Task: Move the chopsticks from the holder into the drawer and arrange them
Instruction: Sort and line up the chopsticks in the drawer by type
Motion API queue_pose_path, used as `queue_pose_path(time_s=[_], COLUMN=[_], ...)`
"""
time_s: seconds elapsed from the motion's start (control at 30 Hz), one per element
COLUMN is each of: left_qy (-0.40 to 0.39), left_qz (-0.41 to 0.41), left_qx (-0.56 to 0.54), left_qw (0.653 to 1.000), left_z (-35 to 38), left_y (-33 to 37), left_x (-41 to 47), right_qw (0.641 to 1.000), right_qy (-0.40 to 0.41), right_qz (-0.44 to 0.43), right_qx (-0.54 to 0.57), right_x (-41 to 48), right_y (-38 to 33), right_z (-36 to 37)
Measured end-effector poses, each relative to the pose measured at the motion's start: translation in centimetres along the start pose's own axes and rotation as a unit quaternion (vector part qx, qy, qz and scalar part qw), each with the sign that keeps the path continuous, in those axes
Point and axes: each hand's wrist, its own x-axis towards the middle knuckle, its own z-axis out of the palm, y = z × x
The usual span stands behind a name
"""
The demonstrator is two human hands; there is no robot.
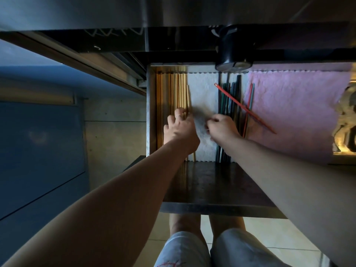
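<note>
The open metal drawer (151,112) holds three groups of chopsticks. Pale wooden chopsticks (178,87) lie in a row along its left side. My left hand (180,128) rests on their near part, fingertips touching the rightmost, slightly skewed stick (188,97). Dark green and black chopsticks (231,97) lie in the middle; my right hand (221,128) lies over them with curled fingers, and any grip is hidden. One red chopstick (250,112) lies diagonally across the dark group, and a red and a teal one (250,97) lie beside it. The black holder (234,54) stands on the counter edge above.
A white liner (202,89) and a pink cloth (294,112) cover the drawer bottom. The drawer's dark front panel (217,185) is near me. A blue cabinet front (38,141) stands to the left, and my legs show over the tiled floor below.
</note>
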Motion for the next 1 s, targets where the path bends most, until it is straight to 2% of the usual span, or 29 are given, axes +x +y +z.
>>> queue_pose_path(time_s=[0.07,0.23,0.3,0.4,0.5,0.67,0.8,1.0], left_qy=[0.01,-0.086,-0.102,-0.07,-0.076,-0.047,-0.048,-0.028], left_qz=[0.022,-0.079,-0.086,-0.091,-0.122,-0.086,-0.114,-0.092], left_qx=[0.029,-0.029,-0.036,-0.038,-0.076,-0.073,-0.104,-0.122], left_qw=[0.999,0.993,0.99,0.993,0.987,0.992,0.987,0.988], left_z=[0.2,0.2,0.2,0.3,0.4,0.4,0.1,-0.2], left_y=[-0.7,-2.1,-2.4,-2.4,-2.3,-2.0,-2.3,-2.2], left_x=[-0.3,-0.3,-0.4,-0.8,-0.6,-0.9,-0.7,-1.0], right_qw=[1.0,1.0,0.999,0.999,0.999,0.998,0.999,0.998], right_qy=[-0.006,-0.028,-0.037,-0.038,-0.032,-0.03,-0.04,-0.043], right_qz=[0.002,-0.011,-0.022,-0.031,-0.031,-0.026,-0.016,-0.003], right_qx=[0.001,0.008,-0.001,-0.014,-0.031,-0.041,-0.033,-0.038], right_x=[0.1,-0.2,-0.4,-0.5,-0.5,-0.9,-1.1,-1.3], right_y=[0.0,-0.5,-0.8,-1.1,-1.0,-0.9,-0.9,-1.1], right_z=[0.4,1.6,2.0,2.1,1.9,1.9,2.3,2.4])
